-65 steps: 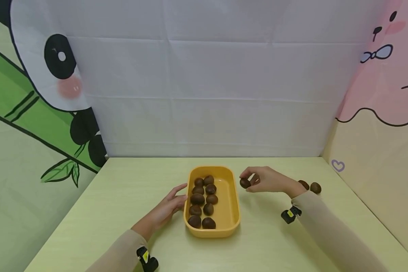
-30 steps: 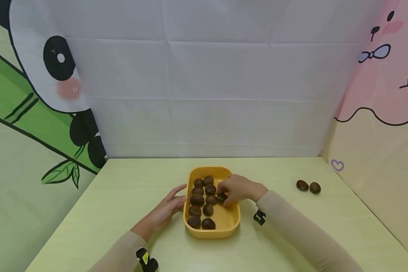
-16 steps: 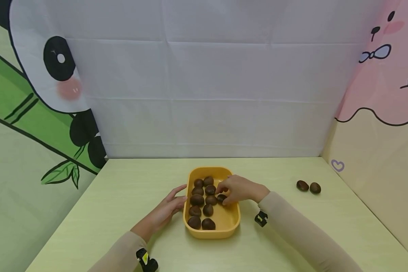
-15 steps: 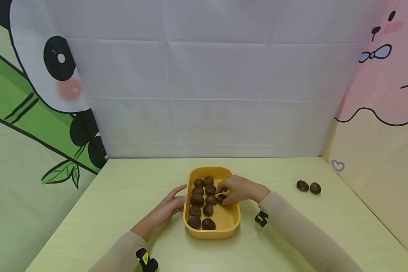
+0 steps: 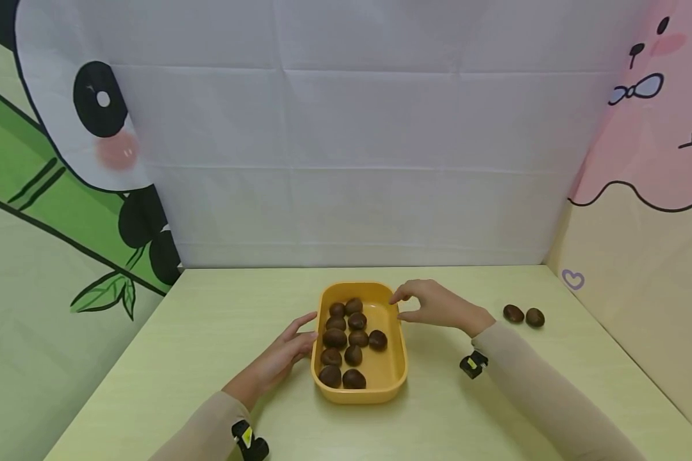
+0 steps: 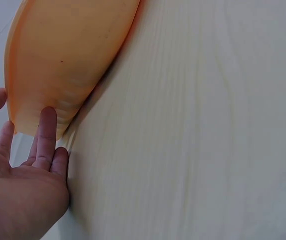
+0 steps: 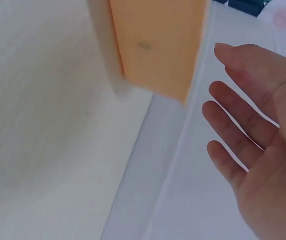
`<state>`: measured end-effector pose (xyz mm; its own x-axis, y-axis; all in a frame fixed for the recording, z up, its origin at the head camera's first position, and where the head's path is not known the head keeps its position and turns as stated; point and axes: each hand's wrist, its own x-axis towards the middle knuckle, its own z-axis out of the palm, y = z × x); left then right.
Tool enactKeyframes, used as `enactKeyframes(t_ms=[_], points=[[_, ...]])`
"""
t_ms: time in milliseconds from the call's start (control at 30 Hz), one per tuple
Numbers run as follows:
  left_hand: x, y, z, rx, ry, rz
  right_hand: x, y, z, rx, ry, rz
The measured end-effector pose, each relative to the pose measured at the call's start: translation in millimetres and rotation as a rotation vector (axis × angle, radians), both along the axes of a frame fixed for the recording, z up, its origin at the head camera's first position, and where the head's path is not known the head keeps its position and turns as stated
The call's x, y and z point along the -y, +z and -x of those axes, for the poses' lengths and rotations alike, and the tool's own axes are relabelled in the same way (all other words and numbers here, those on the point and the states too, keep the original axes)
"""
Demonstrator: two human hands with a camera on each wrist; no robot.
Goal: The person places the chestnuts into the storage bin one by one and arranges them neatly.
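Note:
A yellow rectangular tray [image 5: 389, 378] holds several brown chestnuts [image 5: 334, 338], in two columns at its left side. One more chestnut [image 5: 377, 340] lies to the right of these, near the tray's middle. My left hand [image 5: 279, 355] rests its fingers against the tray's left wall; in the left wrist view the straight fingers [image 6: 47, 135] touch the outer side. My right hand [image 5: 438, 305] is over the tray's right rim, thumb and forefinger apart, nothing between them. The right wrist view shows its fingers [image 7: 237, 117] loosely bent beside the tray wall [image 7: 155, 45].
Two chestnuts [image 5: 523, 316] lie on the pale wooden table [image 5: 461, 416] to the right, beyond the right wrist. A white cloth wall [image 5: 357, 160] stands behind the table, with printed panels on both sides.
My right hand carried a chestnut into the tray, set it down right of the others, and let go. It has since drawn back up and right to the rim. My left hand stays put.

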<state>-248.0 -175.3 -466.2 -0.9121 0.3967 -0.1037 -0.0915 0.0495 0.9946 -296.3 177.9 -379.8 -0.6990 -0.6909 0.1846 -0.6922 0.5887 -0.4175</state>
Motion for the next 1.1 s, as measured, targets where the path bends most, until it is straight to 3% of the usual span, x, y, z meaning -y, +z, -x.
enactKeyframes(t_ms=[233,500,700,867,1100], points=[[-0.7,-0.3,0.3,0.002,0.002,0.0,-59.6,3.3,4.0,0.006,-0.148,0.006],[-2.0,0.9,-0.2,0.008,0.016,0.004,-146.4,-15.8,7.9,0.006,-0.332,-0.015],[-1.9,2.1,-1.2,0.008,0.017,0.006,-205.0,-35.5,1.6,0.04,-0.504,0.027],[-0.5,3.4,-2.4,-0.001,0.005,0.012,-236.3,-53.4,-9.0,0.131,-0.585,0.067],[0.0,4.8,-3.9,0.002,0.002,0.014,-252.6,-76.2,-13.3,0.232,-0.632,0.13]])
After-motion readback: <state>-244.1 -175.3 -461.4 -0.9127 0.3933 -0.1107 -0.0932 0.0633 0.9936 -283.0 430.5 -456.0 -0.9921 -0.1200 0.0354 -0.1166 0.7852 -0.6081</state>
